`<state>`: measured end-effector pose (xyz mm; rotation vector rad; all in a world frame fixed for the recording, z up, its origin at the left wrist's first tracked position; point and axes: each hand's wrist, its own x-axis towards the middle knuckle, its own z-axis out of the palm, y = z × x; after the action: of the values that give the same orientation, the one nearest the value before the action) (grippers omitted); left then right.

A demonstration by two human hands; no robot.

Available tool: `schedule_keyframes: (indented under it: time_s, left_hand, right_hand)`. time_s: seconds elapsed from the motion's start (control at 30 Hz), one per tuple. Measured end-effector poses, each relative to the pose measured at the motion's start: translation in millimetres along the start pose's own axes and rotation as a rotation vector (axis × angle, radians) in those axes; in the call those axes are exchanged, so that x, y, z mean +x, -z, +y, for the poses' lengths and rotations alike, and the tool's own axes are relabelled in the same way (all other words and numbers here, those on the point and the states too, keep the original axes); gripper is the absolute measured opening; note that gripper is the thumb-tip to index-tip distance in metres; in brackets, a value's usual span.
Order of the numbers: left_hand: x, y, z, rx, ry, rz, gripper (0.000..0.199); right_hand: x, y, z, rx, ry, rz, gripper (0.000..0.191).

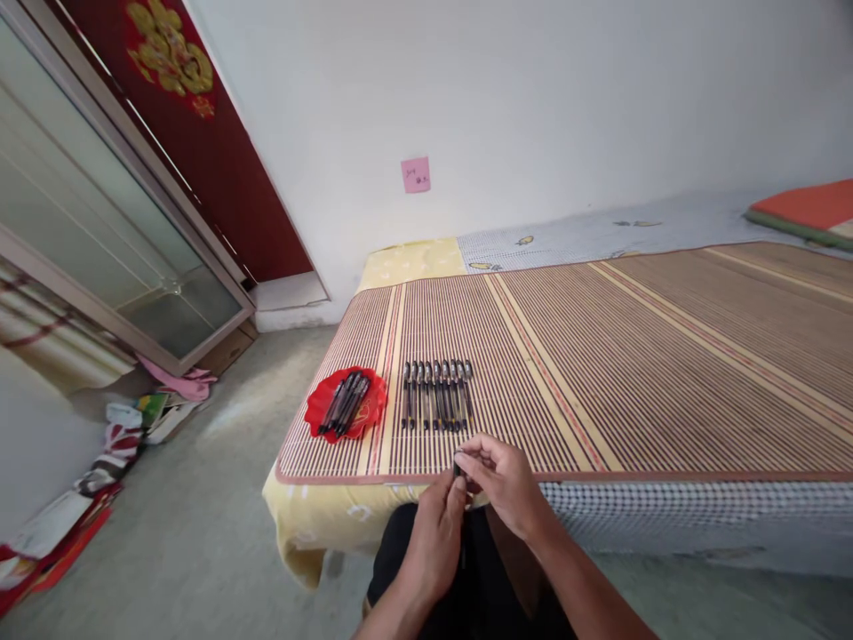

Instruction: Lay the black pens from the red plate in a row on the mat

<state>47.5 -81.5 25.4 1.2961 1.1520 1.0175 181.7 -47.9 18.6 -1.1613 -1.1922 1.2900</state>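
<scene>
My left hand [436, 524] is closed around a dark pen [458, 466] held upright over my lap, at the bed's front edge. The fingers of my right hand [499, 476] pinch the upper end of the same pen. Most of the pen is hidden by my fingers. Just beyond my hands, a row of several black-capped pens with clear barrels [436, 396] lies side by side on the striped mat [553, 356]. To the left of the row, a red scalloped plate [374, 391] holds a heap of several dark pens [345, 404].
The mat covers a bed with a yellow sheet [333, 511] and a checked sheet [666, 516]. A folded orange and green cloth [806, 209] lies at the far right. A pink note [416, 175] is on the wall. Papers and cloths [107, 462] lie on the floor at left.
</scene>
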Motion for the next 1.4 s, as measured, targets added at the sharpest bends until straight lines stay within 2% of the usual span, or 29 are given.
schedule_keyframes:
  time_s: [0.1, 0.23, 0.33, 0.5, 0.63, 0.73, 0.9, 1.13, 1.27, 1.4]
  left_hand:
    - [-2.2, 10.5, -10.7, 0.044, 0.045, 0.041, 0.041]
    - [-7.8, 29.8, -40.1, 0.081, 0.040, 0.119, 0.035]
    - [-14.2, 35.3, -62.7, 0.126, 0.020, 0.234, 0.027]
    - [-22.3, 30.9, -82.2, 0.267, -0.041, 0.273, 0.013]
    - [-21.5, 32.6, -84.0, 0.306, -0.066, 0.280, 0.018]
    - [-20.6, 34.4, -85.1, 0.318, -0.079, 0.292, 0.019]
    - [-20.0, 35.9, -92.2, 0.386, -0.138, 0.274, 0.022]
    - [-21.4, 40.2, -97.6, 0.417, -0.163, 0.280, 0.024]
    - [-20.6, 40.7, -99.4, 0.432, -0.176, 0.284, 0.025]
    - [-19.3, 41.4, -101.5, 0.442, -0.179, 0.283, 0.025]
  right_hand:
    - [19.6, 20.7, 1.7, -0.024, -0.016, 0.051, 0.034]
    - [60.3, 52.8, 11.1, 0.023, -0.038, 0.105, 0.037]
    - [82.5, 64.0, 20.2, 0.071, -0.077, 0.145, 0.040]
    - [83.3, 62.5, 29.8, 0.120, -0.078, 0.160, 0.042]
    - [70.9, 65.0, 36.1, 0.166, -0.043, 0.157, 0.040]
    - [73.8, 69.1, 38.9, 0.080, -0.054, 0.204, 0.033]
    - [112.9, 68.2, 40.8, -0.101, -0.145, 0.232, 0.015]
    - [172.0, 58.2, 55.0, -0.238, -0.212, 0.249, 0.019]
    - [182.7, 59.3, 61.6, -0.326, -0.183, 0.276, 0.022]
    - [177.1, 62.9, 62.8, -0.425, -0.167, 0.286, 0.023]
